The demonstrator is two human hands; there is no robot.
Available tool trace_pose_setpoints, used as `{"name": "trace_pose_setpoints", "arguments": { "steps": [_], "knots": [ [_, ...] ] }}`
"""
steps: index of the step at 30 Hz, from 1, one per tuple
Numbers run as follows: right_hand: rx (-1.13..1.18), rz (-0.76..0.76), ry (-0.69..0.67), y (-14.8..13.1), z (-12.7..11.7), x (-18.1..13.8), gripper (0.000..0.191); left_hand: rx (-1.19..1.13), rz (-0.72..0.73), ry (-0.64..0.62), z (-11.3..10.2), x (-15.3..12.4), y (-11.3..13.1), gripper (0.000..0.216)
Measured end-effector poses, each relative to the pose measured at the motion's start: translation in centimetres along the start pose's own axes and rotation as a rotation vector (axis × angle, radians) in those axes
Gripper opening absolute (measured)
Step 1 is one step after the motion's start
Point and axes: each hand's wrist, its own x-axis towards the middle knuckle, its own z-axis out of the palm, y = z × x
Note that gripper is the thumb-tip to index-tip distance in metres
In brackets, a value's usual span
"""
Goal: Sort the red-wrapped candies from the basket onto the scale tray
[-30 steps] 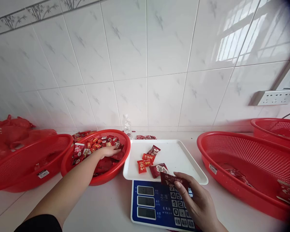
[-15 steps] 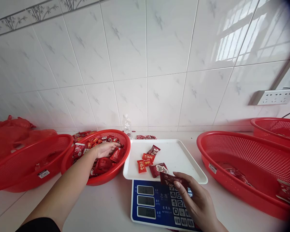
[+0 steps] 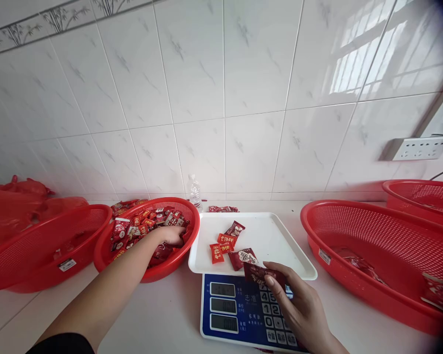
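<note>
My left hand reaches into a round red basket full of small red candy packets. Its fingers curl down among the packets near the basket's right rim; what they hold is hidden. My right hand hovers over the blue keypad of a scale and pinches a dark red packet just in front of the scale's white tray. Several red packets lie on the tray's left part.
A red basket sits at the far left with red plastic bags behind it. A large red basket holding a few packets stands at the right, another behind it. A clear bottle stands by the tiled wall. A socket strip hangs on the wall.
My left hand has shifted right and dug deeper into the candy basket, fingers curling down. My right hand with the dark packet has barely moved.
</note>
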Motion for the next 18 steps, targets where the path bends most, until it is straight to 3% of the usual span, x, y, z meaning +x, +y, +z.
{"name": "trace_pose_setpoints", "arguments": {
  "steps": [7, 15, 18],
  "knots": [
    [-0.006, -0.002, 0.021, -0.1, -0.2, 0.2, 0.018, 0.144, -0.011, 0.129, -0.6, 0.3, -0.5, 0.011],
    [-0.005, 0.026, 0.028, -0.3, -0.4, 0.1, 0.023, 0.066, -0.018, 0.61, -2.3, 0.7, -1.1, 0.011],
    [0.008, 0.031, 0.028, -0.4, -0.4, 0.2, 0.024, 0.014, 0.025, 0.688, -2.6, 0.5, -0.5, 0.014]
  ]
}}
